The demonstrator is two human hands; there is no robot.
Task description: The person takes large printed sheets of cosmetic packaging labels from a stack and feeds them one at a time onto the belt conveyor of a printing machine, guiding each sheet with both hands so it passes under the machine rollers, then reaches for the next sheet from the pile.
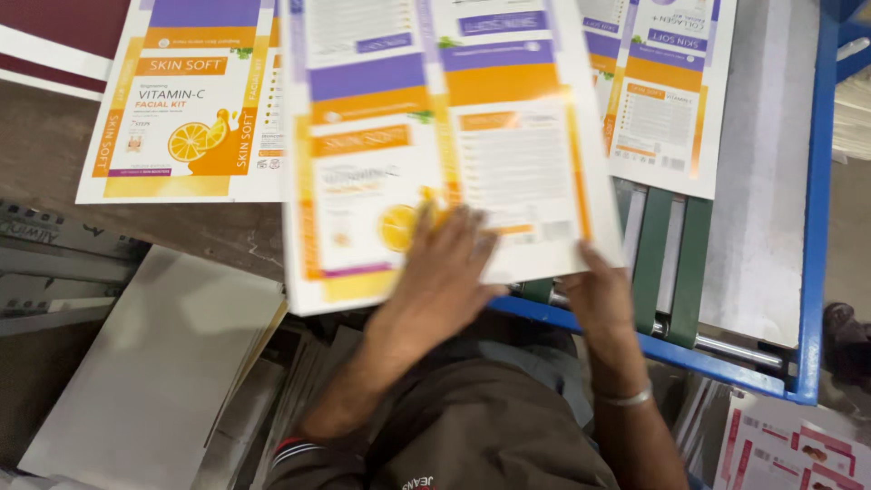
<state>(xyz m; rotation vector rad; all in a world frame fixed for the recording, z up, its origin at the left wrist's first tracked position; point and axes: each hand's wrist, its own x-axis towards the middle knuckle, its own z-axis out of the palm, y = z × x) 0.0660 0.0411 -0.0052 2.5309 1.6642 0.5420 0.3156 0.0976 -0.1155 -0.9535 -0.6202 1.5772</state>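
Left hand (pixel 445 272) lies flat, fingers spread, on the near part of the centre sheet (pixel 435 136), pressing down and gripping nothing. Right hand (pixel 599 295) holds the same sheet at its near right corner, thumb on top; the fingers underneath are hidden. The hands are apart. A bangle (pixel 624 397) sits on the right wrist.

The centre sheet, a printed white, orange and purple carton blank, lies slightly tilted, its near edge overhanging the blue frame (pixel 812 227). A like left sheet (pixel 195 100) lies just beside it, partly under its left edge. A right sheet (pixel 667 91) lies beyond its right edge, over green belts (pixel 671 263). Grey boards (pixel 154 363) lie left of the frame, below the left sheet. Pink-printed sheets (pixel 789 454) lie below the frame's near right corner.
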